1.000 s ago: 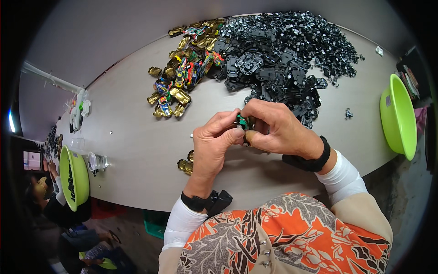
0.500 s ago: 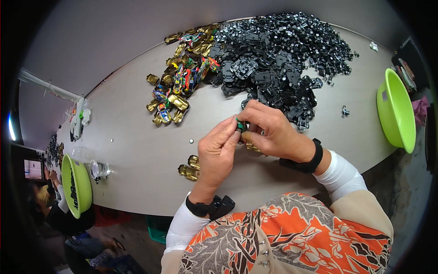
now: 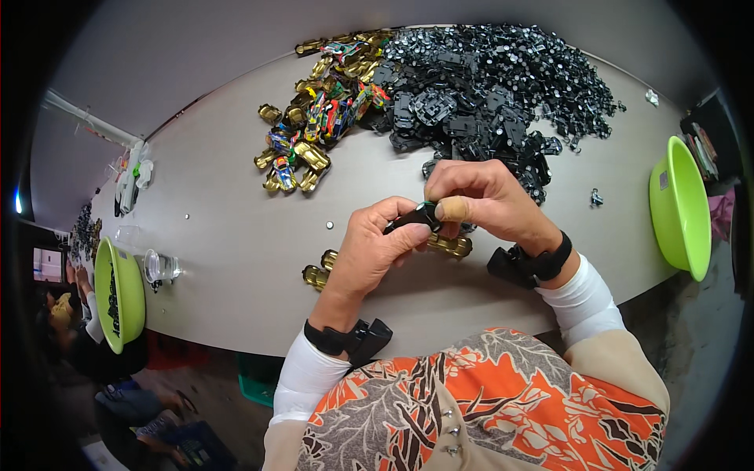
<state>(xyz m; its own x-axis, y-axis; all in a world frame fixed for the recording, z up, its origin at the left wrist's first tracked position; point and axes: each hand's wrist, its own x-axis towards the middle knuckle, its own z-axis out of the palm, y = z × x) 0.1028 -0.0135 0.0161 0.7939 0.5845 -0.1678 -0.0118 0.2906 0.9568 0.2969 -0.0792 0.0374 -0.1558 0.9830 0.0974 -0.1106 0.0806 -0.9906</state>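
Now my left hand (image 3: 375, 239) and right hand (image 3: 488, 200) pinch one dark part (image 3: 411, 217). Handling it seems my step; next needs steadiness.

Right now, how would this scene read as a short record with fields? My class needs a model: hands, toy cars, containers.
Left hand: holds a small dark toy piece
Right hand: fingertips at that piece's right end
Under right hand: a gold toy car; held or lying, I cannot tell
By left wrist: two gold cars
Far left: pile of gold and coloured cars
Far middle and right: pile of dark parts
Bowls: left green bowl, dark parts inside; right green bowl
Cup: clear cup beside left bowl
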